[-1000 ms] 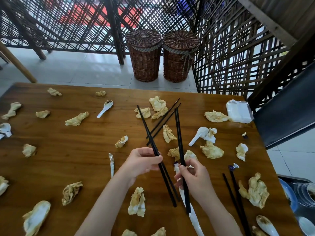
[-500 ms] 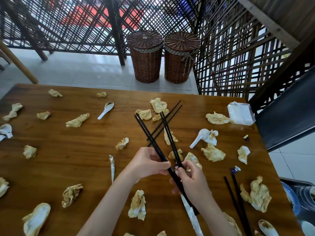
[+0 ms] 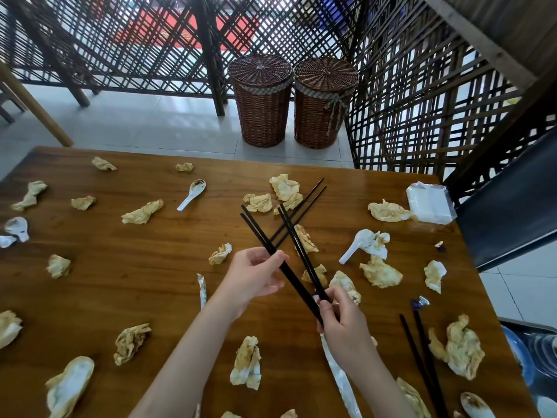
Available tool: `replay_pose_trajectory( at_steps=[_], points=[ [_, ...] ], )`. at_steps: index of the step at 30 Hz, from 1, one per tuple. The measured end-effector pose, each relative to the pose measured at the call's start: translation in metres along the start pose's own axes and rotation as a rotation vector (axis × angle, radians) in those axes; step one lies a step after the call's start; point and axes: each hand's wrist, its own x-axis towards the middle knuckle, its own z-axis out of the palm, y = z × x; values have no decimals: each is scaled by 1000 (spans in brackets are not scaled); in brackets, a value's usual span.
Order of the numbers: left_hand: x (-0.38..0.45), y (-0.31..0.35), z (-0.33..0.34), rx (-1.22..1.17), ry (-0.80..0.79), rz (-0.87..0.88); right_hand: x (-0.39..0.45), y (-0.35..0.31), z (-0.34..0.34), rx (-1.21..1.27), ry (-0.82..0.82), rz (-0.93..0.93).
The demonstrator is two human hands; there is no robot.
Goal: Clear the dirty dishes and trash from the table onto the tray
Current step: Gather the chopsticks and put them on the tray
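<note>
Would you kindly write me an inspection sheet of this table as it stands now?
Surface: wooden table, littered throughout.
Job's things: black chopsticks in both hands; another pair lying behind; a third pair at right; white spoons.
Clutter: crumpled stained napkins, napkin pack, paper wrapper.
Grippers: left hand and right hand each grip chopsticks.
Cables: nothing seen.
Surroundings: two lidded wicker baskets, lattice screens.
</note>
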Motion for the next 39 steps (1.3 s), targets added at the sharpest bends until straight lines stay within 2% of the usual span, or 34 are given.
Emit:
replay_pose_trajectory(
  at_steps=[14, 18, 23, 32, 36, 38, 39],
  points=[
    [7, -10, 0, 204, -25, 23, -3, -2, -6, 85, -120, 6],
    [8, -5, 1, 187, -67, 28, -4, -2, -6, 105, -138, -6],
    [10, -5, 2, 182, -44, 48, -5, -3, -7, 141, -161, -24],
    [18, -9, 6, 271, 35, 143, -5, 2, -8, 176, -130, -12],
    [29, -20, 0, 268, -22, 122, -5, 8, -10, 160, -60, -7],
    [41, -32, -5, 377, 14, 113, -6, 12, -14, 150, -42, 0],
    [49, -39, -7, 481, 87, 134, -6, 15, -16, 143, -34, 4]
  ],
)
